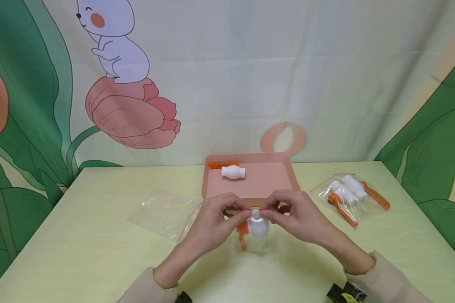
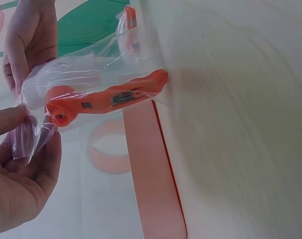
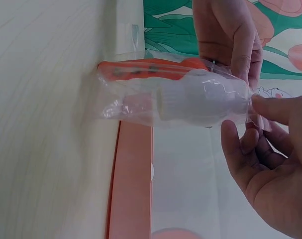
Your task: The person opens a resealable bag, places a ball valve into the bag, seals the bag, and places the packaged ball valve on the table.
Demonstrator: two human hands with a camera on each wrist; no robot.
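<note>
Pinching bag mouth with left hand and right hand. Probably handling light, limp, slippery; likely gripping best there.

Person's upper limbs, head view. The left sleeve and right sleeve are plain beige cloth, each ending short of a bare wrist. Beside the right sleeve sits a black, angular device bearing a yellow patch; beside the left, a small black block, partly cropped. The left hand and right hand are bare.
</note>
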